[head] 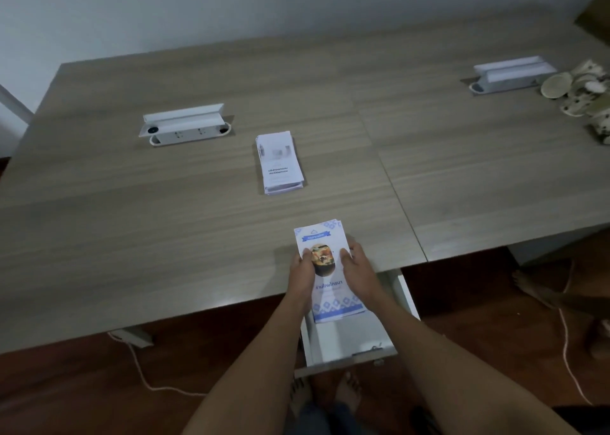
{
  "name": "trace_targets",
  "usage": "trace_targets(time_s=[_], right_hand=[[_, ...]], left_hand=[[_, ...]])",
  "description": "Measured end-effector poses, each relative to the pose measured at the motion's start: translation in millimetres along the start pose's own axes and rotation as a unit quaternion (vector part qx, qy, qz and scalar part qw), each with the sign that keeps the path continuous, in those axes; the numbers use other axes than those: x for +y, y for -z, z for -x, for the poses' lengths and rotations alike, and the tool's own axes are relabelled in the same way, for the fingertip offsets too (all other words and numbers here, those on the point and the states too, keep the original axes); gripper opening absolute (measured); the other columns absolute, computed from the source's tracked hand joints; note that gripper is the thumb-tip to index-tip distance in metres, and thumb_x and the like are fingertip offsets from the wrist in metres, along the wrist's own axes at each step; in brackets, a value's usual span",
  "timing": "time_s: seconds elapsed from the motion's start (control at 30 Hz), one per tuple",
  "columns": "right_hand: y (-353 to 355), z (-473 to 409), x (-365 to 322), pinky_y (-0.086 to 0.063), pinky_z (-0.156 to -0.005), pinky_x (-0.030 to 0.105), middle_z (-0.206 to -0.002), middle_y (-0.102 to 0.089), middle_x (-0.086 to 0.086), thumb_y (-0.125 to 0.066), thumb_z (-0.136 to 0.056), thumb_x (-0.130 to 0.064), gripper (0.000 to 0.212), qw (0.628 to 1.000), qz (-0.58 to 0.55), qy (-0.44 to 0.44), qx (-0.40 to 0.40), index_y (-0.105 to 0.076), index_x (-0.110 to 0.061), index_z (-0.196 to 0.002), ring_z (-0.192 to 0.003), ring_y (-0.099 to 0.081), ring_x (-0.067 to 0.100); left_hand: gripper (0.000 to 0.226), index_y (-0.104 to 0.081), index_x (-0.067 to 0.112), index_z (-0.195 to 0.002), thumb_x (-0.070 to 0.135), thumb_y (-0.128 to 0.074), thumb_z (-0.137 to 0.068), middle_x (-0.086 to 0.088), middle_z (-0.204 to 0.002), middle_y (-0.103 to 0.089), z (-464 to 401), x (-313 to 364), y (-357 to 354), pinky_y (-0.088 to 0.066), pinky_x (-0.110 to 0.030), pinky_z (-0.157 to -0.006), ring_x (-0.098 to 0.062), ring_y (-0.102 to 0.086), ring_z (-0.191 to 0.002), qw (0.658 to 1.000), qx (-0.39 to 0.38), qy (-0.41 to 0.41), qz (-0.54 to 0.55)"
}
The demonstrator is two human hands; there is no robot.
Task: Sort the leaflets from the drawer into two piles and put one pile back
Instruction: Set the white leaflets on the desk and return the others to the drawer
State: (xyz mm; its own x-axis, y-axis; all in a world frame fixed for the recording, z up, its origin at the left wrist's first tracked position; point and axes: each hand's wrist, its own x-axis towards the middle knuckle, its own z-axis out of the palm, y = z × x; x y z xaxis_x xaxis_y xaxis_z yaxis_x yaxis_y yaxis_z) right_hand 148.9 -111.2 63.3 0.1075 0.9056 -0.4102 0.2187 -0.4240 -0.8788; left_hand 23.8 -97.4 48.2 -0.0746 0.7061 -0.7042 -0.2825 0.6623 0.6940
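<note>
**Blue pile held over the open drawer**

The blue pile [330, 269] runs lengthwise away from the person, near end overhanging the tabletop [132, 236] edge above the drawer [350, 342]. Left hand [302, 269] and right hand [355, 268] grip its long sides, fingers [346, 253] curled onto the cover. The white pile [280, 162] lies farther back, also lengthwise.

Both arms outstretched, left hand [302, 271] and right hand [358, 269] clasping.

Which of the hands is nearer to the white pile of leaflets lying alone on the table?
Left, slightly. The left hand sits almost straight below the white pile; the right hand is further to the side. Both grip the blue stack.
</note>
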Motion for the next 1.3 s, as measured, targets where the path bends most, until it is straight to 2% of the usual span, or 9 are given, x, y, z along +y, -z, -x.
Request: trace_targets(time_s=[0.23, 0.33, 0.43, 0.57, 0.67, 0.87, 1.0, 1.07, 1.3], right_hand=[[4.1, 4.2, 10.1, -0.056, -0.091, 0.049, -0.116, -0.064, 0.009, -0.04, -0.105, -0.025, 0.011, 0.999, -0.03, -0.013, 0.02, -0.044, -0.023, -0.115, -0.102, -0.066, 0.024], [14.0, -3.2, 8.1, -0.056, -0.09, 0.052, -0.117, -0.066, 0.011, -0.041, -0.104, -0.027, 0.011, 0.999, -0.031, -0.013, 0.017, -0.044, -0.024, -0.115, -0.102, -0.068, 0.028], [25.8, -16.3, 5.9, -0.056, -0.092, 0.05, -0.117, -0.066, 0.009, -0.041, -0.105, -0.025, 0.013, 0.999, -0.033, -0.003, 0.009, -0.044, -0.024, -0.117, -0.105, -0.067, 0.028], [35.2, -31.6, 8.5, -0.052, -0.098, 0.047, -0.116, -0.063, 0.005, -0.042, -0.104, -0.021, 0.012, 0.999, -0.021, 0.023, 0.011, -0.046, -0.025, -0.114, -0.11, -0.064, 0.027], [38.3, -34.8, 11.4, -0.051, -0.096, 0.04, -0.119, -0.062, 0.004, -0.041, -0.104, -0.018, 0.022, 0.999, -0.028, 0.019, -0.008, -0.047, -0.018, -0.126, -0.109, -0.063, 0.022], [40.5, -41.6, 19.0, -0.054, -0.084, 0.033, -0.121, -0.061, 0.009, -0.039, -0.105, -0.021, 0.027, 1.0, -0.012, -0.004, -0.007, -0.044, -0.009, -0.129, -0.105, -0.063, 0.023], [42.8, -38.8, 27.7, -0.05, -0.08, 0.03, -0.117, -0.061, 0.006, -0.039, -0.105, -0.023, 0.023, 1.0, -0.01, -0.016, -0.01, -0.046, -0.011, -0.123, -0.103, -0.061, 0.021], [44.1, -34.5, 31.7, -0.048, -0.078, 0.029, -0.118, -0.062, 0.008, -0.038, -0.105, -0.026, 0.017, 1.0, -0.013, -0.022, -0.011, -0.045, -0.015, -0.117, -0.099, -0.06, 0.018], [40.0, -3.9, 45.3, -0.052, -0.072, 0.026, -0.117, -0.061, 0.007, -0.038, -0.106, -0.026, 0.027, 0.999, -0.028, -0.033, -0.028, -0.043, -0.011, -0.127, -0.096, -0.063, 0.016]], left_hand=[[0.052, -0.066, 0.018, -0.128, 0.052, -0.031, -0.109, -0.01, -0.118, -0.077, 8.8, -11.8, 12.2, -0.061, -0.038, -0.083, -0.029, -0.075, -0.104, 0.997, -0.059, -0.011, -0.046], [0.064, -0.07, 0.017, -0.105, 0.055, -0.019, -0.109, -0.003, -0.087, -0.077, 25.7, -17.9, 20.8, -0.051, -0.031, -0.07, -0.021, -0.071, -0.076, 0.993, -0.032, -0.037, -0.111], [0.059, -0.066, 0.01, -0.108, 0.052, -0.025, -0.109, -0.012, -0.088, -0.07, 29.5, -42.6, 37.9, -0.047, -0.033, -0.068, -0.024, -0.064, -0.078, 0.983, 0.001, -0.077, -0.169], [0.035, -0.063, 0.014, -0.098, 0.038, -0.041, -0.109, -0.005, -0.094, -0.066, 33.0, -91.3, 62.4, -0.048, -0.038, -0.081, -0.019, -0.061, -0.086, 0.912, -0.028, -0.199, -0.358], [0.027, -0.066, 0.012, -0.119, 0.028, -0.048, -0.107, -0.006, -0.113, -0.066, 44.1, -126.5, 75.0, -0.047, -0.025, -0.09, -0.018, -0.064, -0.102, 0.855, -0.09, -0.218, -0.463], [0.083, -0.062, 0.025, -0.14, 0.077, -0.017, -0.094, 0.0, -0.135, -0.07, 47.4, -184.1, 91.7, -0.048, -0.026, -0.103, -0.017, -0.064, -0.122, 0.773, -0.152, -0.211, -0.58], [0.037, -0.065, 0.037, -0.131, 0.047, -0.049, -0.1, 0.003, -0.133, -0.071, 43.2, -189.1, 94.7, -0.053, -0.033, -0.103, -0.019, -0.067, -0.121, 0.774, -0.165, -0.159, -0.591], [0.038, -0.066, 0.031, -0.132, 0.032, -0.054, -0.096, 0.006, -0.129, -0.072, 50.0, -189.5, 92.7, -0.051, -0.022, -0.097, -0.014, -0.067, -0.117, 0.739, -0.16, -0.202, -0.623], [0.033, -0.067, 0.033, -0.127, 0.034, -0.054, -0.097, 0.008, -0.124, -0.074, 74.8, -201.5, 88.7, -0.054, -0.027, -0.094, -0.012, -0.069, -0.112, 0.76, -0.135, -0.202, -0.603]])
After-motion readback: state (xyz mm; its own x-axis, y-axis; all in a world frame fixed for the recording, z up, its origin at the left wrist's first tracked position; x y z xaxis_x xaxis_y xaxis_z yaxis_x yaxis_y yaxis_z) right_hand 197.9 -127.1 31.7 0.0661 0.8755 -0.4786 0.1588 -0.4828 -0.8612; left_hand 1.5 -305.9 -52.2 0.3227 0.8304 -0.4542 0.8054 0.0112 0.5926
